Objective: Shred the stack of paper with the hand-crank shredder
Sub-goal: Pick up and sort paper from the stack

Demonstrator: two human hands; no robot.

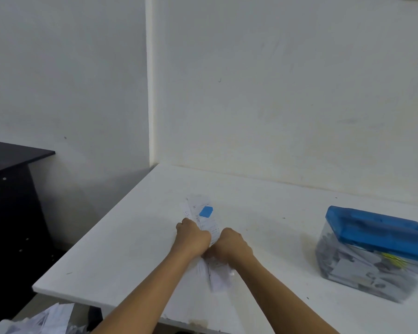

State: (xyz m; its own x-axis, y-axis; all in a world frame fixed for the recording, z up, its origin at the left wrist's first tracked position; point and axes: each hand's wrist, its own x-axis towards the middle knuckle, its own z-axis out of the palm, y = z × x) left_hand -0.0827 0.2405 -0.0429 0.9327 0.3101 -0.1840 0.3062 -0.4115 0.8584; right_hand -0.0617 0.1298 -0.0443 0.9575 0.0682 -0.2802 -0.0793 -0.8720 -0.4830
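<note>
Stack of paper (204,219) lies on the white surface (130,249) near its middle, long axis running 12 to 6 o'clock, printed sheets slightly fanned, a blue patch (206,211) on the top sheet toward the 12 o'clock end. Both hands are clamped on the stack at mid-length. Left hand (193,236) is on the 9 o'clock edge and right hand (229,244) on the 3 o'clock edge, fists touching each other, backs of the hands up. Fingers are curled round the paper, grasping it; fingertips are hidden under the hands. The 6 o'clock end of the stack sticks out below the wrists, crumpled and blurred. Hand-crank shredder (371,251) sits at 3 o'clock from the stack, well apart, on the same surface: blue lid (376,232) over a clear bin (362,273) holding grey shreds and a yellow bit; crank not visible. Neither hand touches it. At 9 o'clock, off the surface, a black cabinet (10,189) stands against the white wall (275,92). At 7 o'clock, below the surface edge, a heap of loose paper (41,319).
</note>
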